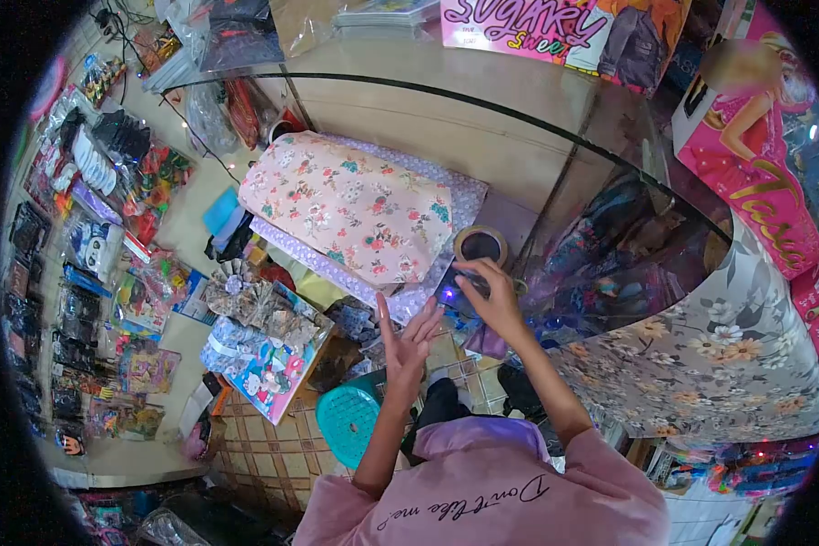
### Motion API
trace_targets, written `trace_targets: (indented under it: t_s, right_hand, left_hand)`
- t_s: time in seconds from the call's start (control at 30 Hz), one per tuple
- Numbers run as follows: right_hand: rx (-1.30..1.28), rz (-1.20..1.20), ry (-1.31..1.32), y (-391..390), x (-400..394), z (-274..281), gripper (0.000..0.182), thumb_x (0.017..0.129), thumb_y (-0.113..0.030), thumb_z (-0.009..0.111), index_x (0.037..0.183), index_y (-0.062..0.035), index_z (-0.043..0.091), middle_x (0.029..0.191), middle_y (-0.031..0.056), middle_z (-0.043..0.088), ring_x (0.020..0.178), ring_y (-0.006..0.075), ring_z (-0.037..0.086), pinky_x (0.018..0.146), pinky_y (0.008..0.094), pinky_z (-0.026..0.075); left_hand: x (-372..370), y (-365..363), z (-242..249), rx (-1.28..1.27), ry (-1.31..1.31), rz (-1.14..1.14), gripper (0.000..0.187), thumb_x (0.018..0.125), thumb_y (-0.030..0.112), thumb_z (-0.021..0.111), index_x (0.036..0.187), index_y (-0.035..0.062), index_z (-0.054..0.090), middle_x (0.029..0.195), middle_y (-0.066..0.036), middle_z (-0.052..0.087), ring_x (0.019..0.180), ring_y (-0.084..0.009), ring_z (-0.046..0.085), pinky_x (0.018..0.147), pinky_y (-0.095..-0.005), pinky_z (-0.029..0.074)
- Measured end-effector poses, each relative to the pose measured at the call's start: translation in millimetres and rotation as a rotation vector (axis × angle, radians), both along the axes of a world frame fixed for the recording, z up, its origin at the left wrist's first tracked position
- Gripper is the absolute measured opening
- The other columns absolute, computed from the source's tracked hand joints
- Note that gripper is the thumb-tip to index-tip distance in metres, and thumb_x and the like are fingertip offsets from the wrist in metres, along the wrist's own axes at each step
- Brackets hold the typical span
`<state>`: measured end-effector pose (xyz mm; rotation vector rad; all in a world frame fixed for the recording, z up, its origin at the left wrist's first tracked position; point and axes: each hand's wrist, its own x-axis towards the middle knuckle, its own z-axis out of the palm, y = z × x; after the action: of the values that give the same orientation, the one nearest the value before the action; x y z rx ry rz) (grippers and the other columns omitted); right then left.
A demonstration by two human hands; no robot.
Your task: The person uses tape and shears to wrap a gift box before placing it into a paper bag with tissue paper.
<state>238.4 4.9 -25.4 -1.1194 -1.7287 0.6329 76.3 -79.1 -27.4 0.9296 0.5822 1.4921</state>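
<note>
Left hand point(405, 355) had fingers spread, floral bundle point(350, 209) just beyond on the purple patterned sheet point(470, 193); right hand point(499, 305) had fingers curled by the tape roll point(480, 230), grip unclear, so a flat palm steadying the bundle seemed wise.

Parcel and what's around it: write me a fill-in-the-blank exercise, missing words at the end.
1. The background colour of the flowery parcel is ____.
2. Of the two hands, the one nearer the tape roll is the ____ hand.
3. The print on the shirt reads "Don't like ____?"

Missing words: pink; right; me.
</note>
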Motion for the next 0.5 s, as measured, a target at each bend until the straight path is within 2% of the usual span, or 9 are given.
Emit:
trace_targets:
  t_s: [0.1, 0.2, 0.33, 0.5]
  right_hand:
    - [-0.408, 0.295, 0.343, -12.0, -4.2, -2.3, 0.028, 0.090, -0.022, 0.052, 0.107, -0.0017, 0.059, 0.097, 0.0066, 0.062, 0.094, 0.0169, 0.057, 0.087, 0.0302, 0.042]
    - [-0.631, 0.501, 0.570, -21.0, -5.9, 4.9, 0.035, 0.093, -0.028, 0.046, 0.106, 0.0006, 0.060, 0.104, 0.0050, 0.061, 0.097, 0.0113, 0.054, 0.085, 0.0276, 0.042]
    - [-0.639, 0.458, 0.489, -23.6, -1.3, 1.7, 0.029, 0.090, -0.019, 0.053, 0.109, 0.0035, 0.058, 0.102, 0.0088, 0.062, 0.093, 0.0131, 0.059, 0.084, 0.0270, 0.046]
    - [-0.648, 0.454, 0.559, -30.1, 2.2, 5.6, 0.024, 0.084, -0.009, 0.061, 0.104, 0.0033, 0.060, 0.092, 0.0064, 0.064, 0.082, 0.0114, 0.061, 0.074, 0.0235, 0.049]
  left_hand:
    - [0.7, -8.7, 21.5, -0.075, -0.010, 0.017, 0.097, 0.078, 0.028, 0.066, 0.141, 0.0228, -0.007, 0.131, -0.032, 0.034, 0.121, -0.0390, 0.040, 0.102, -0.0425, 0.031]
    - [-4.7, -12.6, 24.9, -0.092, -0.047, -0.025, 0.097, 0.077, 0.031, 0.066, 0.141, 0.0231, -0.007, 0.130, -0.032, 0.035, 0.119, -0.0387, 0.042, 0.101, -0.0414, 0.032]
    - [-7.4, -15.2, 24.9, -0.076, -0.019, -0.018, 0.097, 0.078, 0.033, 0.065, 0.141, 0.0230, -0.007, 0.130, -0.031, 0.036, 0.117, -0.0378, 0.044, 0.099, -0.0398, 0.034]
    - [-9.7, -18.4, 26.0, -0.074, 0.022, 0.014, 0.093, 0.080, 0.031, 0.063, 0.142, 0.0222, -0.006, 0.130, -0.031, 0.037, 0.116, -0.0366, 0.046, 0.097, -0.0386, 0.035]
